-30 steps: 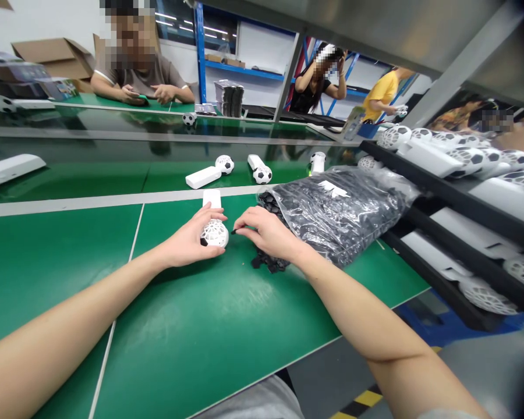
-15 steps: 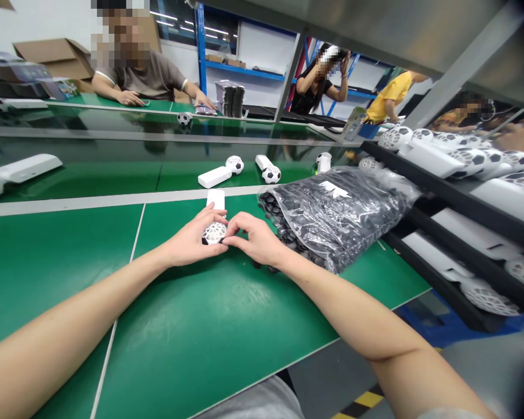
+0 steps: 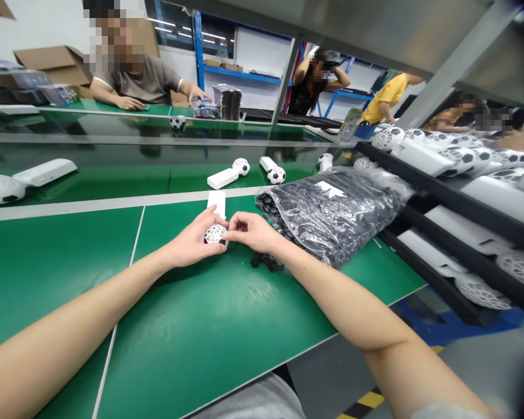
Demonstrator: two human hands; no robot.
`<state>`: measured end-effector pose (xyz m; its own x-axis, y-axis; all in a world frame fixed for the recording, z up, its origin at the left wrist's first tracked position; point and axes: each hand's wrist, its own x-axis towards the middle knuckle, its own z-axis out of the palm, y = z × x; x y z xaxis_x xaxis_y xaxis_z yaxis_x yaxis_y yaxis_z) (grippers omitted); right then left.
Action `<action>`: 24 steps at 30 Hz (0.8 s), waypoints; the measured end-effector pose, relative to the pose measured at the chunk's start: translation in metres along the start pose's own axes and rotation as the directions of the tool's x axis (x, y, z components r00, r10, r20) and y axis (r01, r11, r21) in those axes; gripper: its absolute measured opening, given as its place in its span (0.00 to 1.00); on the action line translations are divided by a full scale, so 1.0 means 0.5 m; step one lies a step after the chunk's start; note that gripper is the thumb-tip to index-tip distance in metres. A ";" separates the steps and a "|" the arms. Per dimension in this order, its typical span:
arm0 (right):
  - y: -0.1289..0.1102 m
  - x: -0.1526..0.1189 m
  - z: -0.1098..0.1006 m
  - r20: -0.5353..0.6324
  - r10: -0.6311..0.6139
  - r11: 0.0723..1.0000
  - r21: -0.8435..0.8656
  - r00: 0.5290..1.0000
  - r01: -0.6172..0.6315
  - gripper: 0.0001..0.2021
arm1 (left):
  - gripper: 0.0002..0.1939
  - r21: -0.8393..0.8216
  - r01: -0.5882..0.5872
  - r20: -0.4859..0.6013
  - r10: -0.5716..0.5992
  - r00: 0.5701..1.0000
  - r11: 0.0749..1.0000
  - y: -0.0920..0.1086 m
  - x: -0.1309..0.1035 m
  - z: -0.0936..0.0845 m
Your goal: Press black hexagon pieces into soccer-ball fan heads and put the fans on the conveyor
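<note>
A white handheld unit with a soccer-ball head [image 3: 215,233] stands out between my hands on the green work table, its flat handle pointing away from me. My left hand [image 3: 191,240] is closed around the ball head, thumb at the near side and fingers over the far side. At the ball's right edge, my right hand [image 3: 254,235] pinches with thumb and forefinger; whatever sits between the fingertips is too small to make out. Dark patches show on the ball's lower rim. Right of my hands lies a clear plastic bag [image 3: 340,212] full of small black pieces, with loose black pieces [image 3: 268,262] near my right wrist.
Beyond the table, a green conveyor belt [image 3: 148,174] carries several similar units [image 3: 223,177]. A black tiered rack [image 3: 423,224] with more units stands at the right. A co-worker [image 3: 144,81] sits across the belt, near stacked packages [image 3: 227,102]; other people are farther back.
The units on the near belt have shifted right. My right fingertips remain at the ball with a slight shift, and more loose black pieces show beside my wrist. My left hand keeps its hold.
</note>
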<state>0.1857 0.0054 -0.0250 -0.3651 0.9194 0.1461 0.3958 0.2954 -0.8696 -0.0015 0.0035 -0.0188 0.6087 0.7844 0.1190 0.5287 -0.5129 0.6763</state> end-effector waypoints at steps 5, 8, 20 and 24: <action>0.031 0.008 -0.076 -0.287 0.011 0.891 -0.432 0.958 -0.140 0.04 | 0.20 -0.005 -0.059 0.070 0.059 0.996 0.998 -0.003 -0.003 -0.002; 0.039 -0.002 -0.099 -0.232 0.079 0.756 -0.620 0.970 -0.209 0.03 | 0.21 -0.005 -0.092 0.060 0.092 0.994 0.996 -0.011 -0.001 -0.002; 0.025 -0.002 -0.055 -0.082 0.088 0.446 -0.888 0.993 -0.113 0.11 | 0.25 0.035 0.034 -0.032 -0.033 0.999 0.999 -0.015 0.002 -0.008; 0.033 -0.002 -0.061 -0.116 0.078 0.447 -0.884 0.990 -0.139 0.14 | 0.24 -0.035 0.035 0.054 -0.033 0.998 0.999 -0.014 -0.002 -0.019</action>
<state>0.2184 0.0172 -0.0254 -0.2327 0.9636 0.1320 0.9723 0.2338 0.0076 -0.0115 0.0095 -0.0166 0.6220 0.7809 0.0572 0.5284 -0.4726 0.7053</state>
